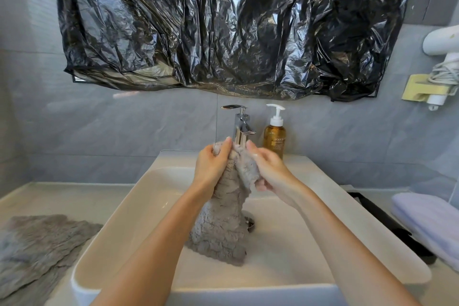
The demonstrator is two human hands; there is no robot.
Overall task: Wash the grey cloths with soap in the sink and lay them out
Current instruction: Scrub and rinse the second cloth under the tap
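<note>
Head view. Holding grey cloth [221,208] up over sink [119,213], just below tap [242,126]. Gripping bunched top with left hand [211,166], fingers curled round it. Pinching neighbouring fold with right hand [269,172], fingers closed on fabric. Letting lower end drape to basin floor. Looks soft, limp, probably soaked: heavyish, slippery once soaped, best taken by bunched folds near top. Noting second grey cloth [37,246] flat on tabletop [62,194] left of sink, soap bottle [274,136] beside tap.
</note>
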